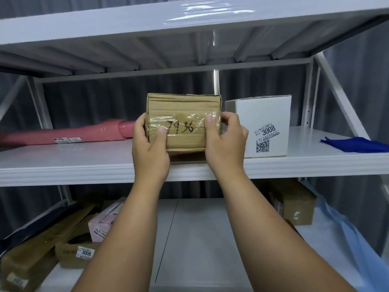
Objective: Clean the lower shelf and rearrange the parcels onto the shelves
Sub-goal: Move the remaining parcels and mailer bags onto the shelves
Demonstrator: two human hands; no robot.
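Brown box: a small cardboard parcel (183, 121) held at the front edge of the middle shelf (84, 165), its underside seemingly just above the shelf surface, though the shadow beneath makes it hard to say whether the bottom touches.

Left grip: the left hand (150, 144) clasps the box's left face, thumb pressed across the front onto the glossy tape band.

Right grip: the right hand (224, 140) closes on the right face, thumb on the tape, fingers wrapped behind out of sight.

Weight: probably light; two relaxed hands carry it with no strain showing.

Stiffness: corrugated walls look firm but creased, so they should bear a side squeeze without caving.

Slipperiness: the clear tape over the scrawled number is shiny and likely slick; bare cardboard on the side faces gives better purchase.

Where to hold: low on the two side faces, palms flat, thumbs clear of the tape if the hold feels unsure.

Neighbours: a white box (263, 125) stands just beside it on the right, a pink wrapped roll (69, 133) lies to the left, and a blue cloth (355, 144) rests at the far right.

Lower shelf: its middle (197, 239) is bare, with brown and pink parcels (63, 239) crowded at its left end and a brown carton (294, 203) at the right.

Placement risk: sliding it back may pinch the right fingers against the white box.
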